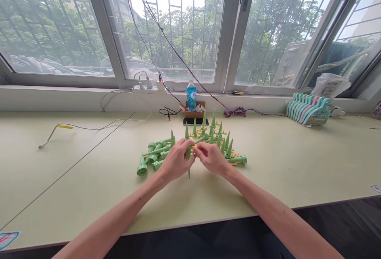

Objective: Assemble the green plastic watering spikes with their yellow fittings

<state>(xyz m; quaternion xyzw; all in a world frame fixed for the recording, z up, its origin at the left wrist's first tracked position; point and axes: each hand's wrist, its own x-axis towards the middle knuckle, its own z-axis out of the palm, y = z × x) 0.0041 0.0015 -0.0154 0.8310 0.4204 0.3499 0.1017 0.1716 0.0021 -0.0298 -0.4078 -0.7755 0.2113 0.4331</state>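
My left hand (177,157) is closed around a green plastic plant-watering spike (188,154), its pointed tip aimed down below the fingers. My right hand (213,158) meets it at the side, fingertips pinched on a small yellow plastic valve (194,146) that is mostly hidden. Whether the valve sits in the spike, I cannot tell. To the left lie several green spikes with wide ribbed caps (142,168). Behind and right of my hands, several green cones (228,151) stand point up among yellow valves (220,133).
Behind the pile are a black phone (190,122), a small cardboard box (195,113) and a blue-labelled bottle (191,96). Bundled cable (236,111) runs along the back. Pastel hangers (309,109) stand at right; a white cable (89,128) crosses the left. A window borders the table.
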